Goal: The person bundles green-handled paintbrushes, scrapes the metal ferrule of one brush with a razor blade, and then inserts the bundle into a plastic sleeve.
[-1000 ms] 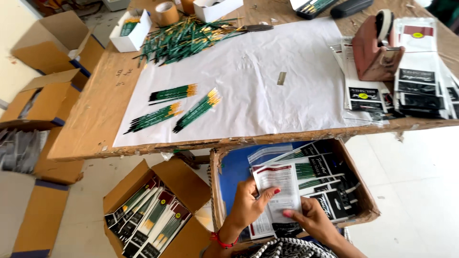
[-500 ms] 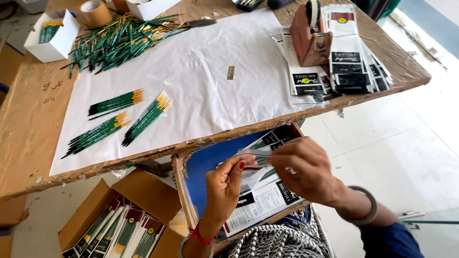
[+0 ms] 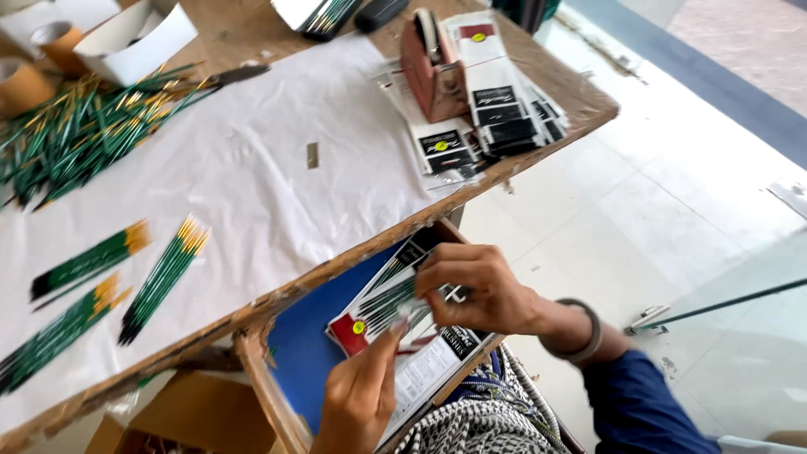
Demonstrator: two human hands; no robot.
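Change: the view has swung left since the earlier frame, pushing the desk point(image 3: 252, 176) to the upper left and showing more floor at right.
Right hand point(image 3: 479, 286): lower centre, fingers clenched over a clear packet of brushes point(image 3: 395, 298).
Left hand point(image 3: 361, 391): bottom centre, fingertips pinching the same packet's lower edge.
Packet: held over the blue-lined wooden tray point(image 3: 303, 353).
Hard to see: motion blur; the left palm and the tray's lower part are cut off.
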